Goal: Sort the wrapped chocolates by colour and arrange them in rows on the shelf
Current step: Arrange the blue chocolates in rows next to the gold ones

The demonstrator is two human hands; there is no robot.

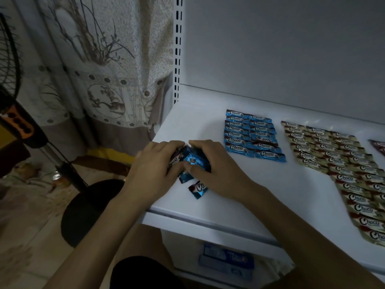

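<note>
On the white shelf (250, 197), my left hand (154, 163) and my right hand (212, 163) both curl round a small bunch of blue wrapped chocolates (190, 160) near the shelf's left front corner. One loose blue chocolate (198, 188) lies just in front of the bunch. To the right, blue chocolates (252, 135) lie in two neat columns. Further right, gold-green chocolates (337, 170) lie in three long columns reaching the front right. A dark red chocolate (378, 146) shows at the right edge of the frame.
The shelf's perforated upright (178, 59) and grey back panel (281, 49) stand behind. A patterned curtain (100, 69) hangs at left, with a standing fan (18, 113) and its black round base (87, 211) on the floor. A blue box (226, 261) sits on the lower shelf.
</note>
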